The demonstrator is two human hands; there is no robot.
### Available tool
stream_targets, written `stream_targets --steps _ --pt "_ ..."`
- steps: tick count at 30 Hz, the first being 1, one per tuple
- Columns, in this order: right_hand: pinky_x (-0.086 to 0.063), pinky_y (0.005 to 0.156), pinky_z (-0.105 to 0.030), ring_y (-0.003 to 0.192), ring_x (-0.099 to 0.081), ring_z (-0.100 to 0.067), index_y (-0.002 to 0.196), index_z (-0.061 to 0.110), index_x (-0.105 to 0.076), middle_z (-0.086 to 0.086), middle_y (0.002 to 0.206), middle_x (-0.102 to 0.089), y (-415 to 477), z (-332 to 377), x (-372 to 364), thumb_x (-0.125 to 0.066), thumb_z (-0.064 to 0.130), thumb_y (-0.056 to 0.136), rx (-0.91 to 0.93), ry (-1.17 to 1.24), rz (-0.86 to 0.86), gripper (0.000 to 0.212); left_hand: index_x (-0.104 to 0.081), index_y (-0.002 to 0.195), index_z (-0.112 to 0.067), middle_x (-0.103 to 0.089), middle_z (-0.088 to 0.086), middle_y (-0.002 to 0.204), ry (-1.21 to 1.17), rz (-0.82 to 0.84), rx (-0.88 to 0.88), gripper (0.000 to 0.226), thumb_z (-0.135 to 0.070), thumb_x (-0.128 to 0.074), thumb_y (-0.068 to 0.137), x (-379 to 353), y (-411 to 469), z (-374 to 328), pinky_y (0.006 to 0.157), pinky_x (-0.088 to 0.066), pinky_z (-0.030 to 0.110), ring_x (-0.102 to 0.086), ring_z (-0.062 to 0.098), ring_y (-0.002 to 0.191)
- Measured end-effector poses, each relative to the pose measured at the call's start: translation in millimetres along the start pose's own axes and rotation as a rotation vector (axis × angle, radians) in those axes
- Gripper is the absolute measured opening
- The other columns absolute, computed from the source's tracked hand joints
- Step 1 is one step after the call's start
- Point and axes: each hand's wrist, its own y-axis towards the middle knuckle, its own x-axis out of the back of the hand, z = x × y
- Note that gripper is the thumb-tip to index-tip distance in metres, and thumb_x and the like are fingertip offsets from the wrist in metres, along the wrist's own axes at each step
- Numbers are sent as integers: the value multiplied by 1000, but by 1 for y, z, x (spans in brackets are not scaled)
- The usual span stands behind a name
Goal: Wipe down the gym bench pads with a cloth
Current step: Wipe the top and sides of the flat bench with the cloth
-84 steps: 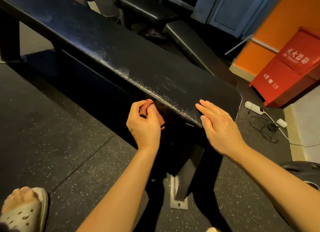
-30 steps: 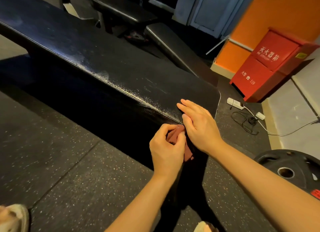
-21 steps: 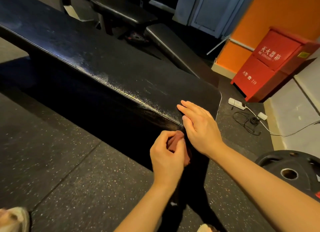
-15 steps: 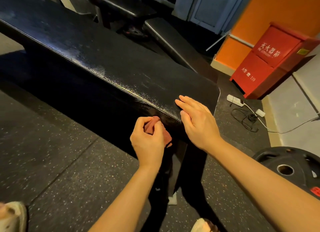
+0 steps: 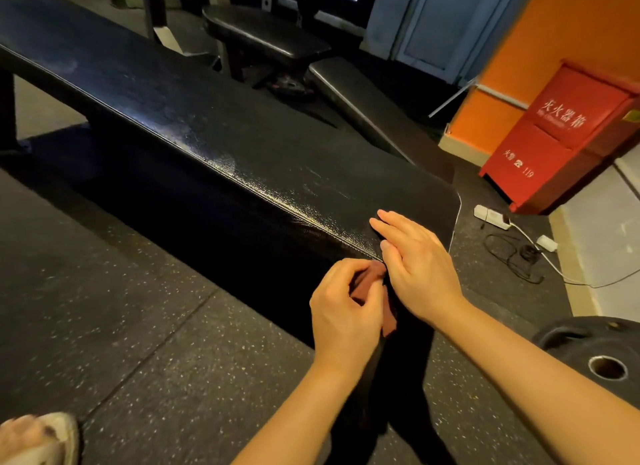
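Cloth [image 5: 369,281], reddish-brown, pinched in left grip [image 5: 343,315] against side edge of black padded surface [image 5: 242,145], right grip [image 5: 420,267] spread flat on its top, near the end.

Left hand [image 5: 343,312] with cloth [image 5: 372,281] — back rightward along the bench pad [image 5: 242,135] side, now just beside the right hand [image 5: 419,267]

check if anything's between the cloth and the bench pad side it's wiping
Nothing visible does. The left hand holds the cloth right at the bench pad's near side. The right hand rests flat on the pad's top edge beside the cloth, not between them.
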Motion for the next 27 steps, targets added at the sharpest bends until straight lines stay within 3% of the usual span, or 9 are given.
stream_targets --steps 5,9,12,15,17,18,21,24,27 --pt "-18 121 -27 148 -33 -9 146 24 -54 10 156 -44 -1 -3 1 -32 33 100 6 17 41 52 -70 90 -22 -70 -18 83 3 -386 239 16 -7 -71 85 34 49 26 73 -45 9 -65 -9 84" --pt "-17 120 -25 148 -32 -7 147 26 -53 12 156 -44 -2 -6 1 -29 37 101 9 -2 28 53 -68 93 -26 -70 -16 89 77 -288 257 11 -18 -74 90 59 56 36 74 -46 10 -66 -4 88" --pt "-20 119 -27 147 -34 -7 146 26 -54 12 155 -45 -2 -5 -2 -21 45 98 12 -2 9 61 -62 96 -12 -62 -14 86 26 -531 196 10 -12 -71 93 77 62 22 71 -46 9 -61 -12 82" --pt "-19 119 -26 147 -33 -6 145 27 -54 14 154 -45 -1 -5 -2 -21 47 97 13 2 10 62 -47 105 -3 -57 -6 84 -108 -713 203 18 1 -62 96 95 91 14 69 -55 23 -64 -9 71" --pt "-18 119 -25 147 -33 -6 145 27 -54 13 154 -45 -1 -4 -2 -22 45 98 9 -7 11 60 -41 114 -2 -65 8 88 -312 -690 236 28 8 -58 94 94 102 8 61 -58 31 -72 8 67" --pt "-18 119 -25 147 -34 -6 145 27 -54 13 154 -45 -1 -3 -2 -23 44 98 6 -11 10 59 -43 117 -1 -67 6 89 -347 -672 263 31 8 -60 93 90 101 4 64 -58 27 -73 9 70" --pt "-19 118 -25 146 -35 -7 145 26 -55 12 154 -46 -1 -1 -2 -25 42 98 -2 -3 6 57 -59 112 -10 -65 -15 85 -297 -595 329 27 2 -69 90 69 85 4 72 -52 14 -68 -6 77" --pt "-18 118 -25 146 -35 -7 145 26 -55 13 154 -45 0 -2 -1 -29 37 99 -11 -4 11 53 -63 109 -24 -67 -10 101 -298 -495 333 30 -4 -73 89 49 63 6 79 -53 17 -68 3 91" --pt "-19 119 -28 147 -33 -6 146 27 -53 13 155 -44 0 -3 -2 -30 36 100 -17 -6 30 53 -66 113 -24 -65 -12 111 -171 -377 214 29 -8 -73 90 40 47 5 87 -52 17 -64 7 105"
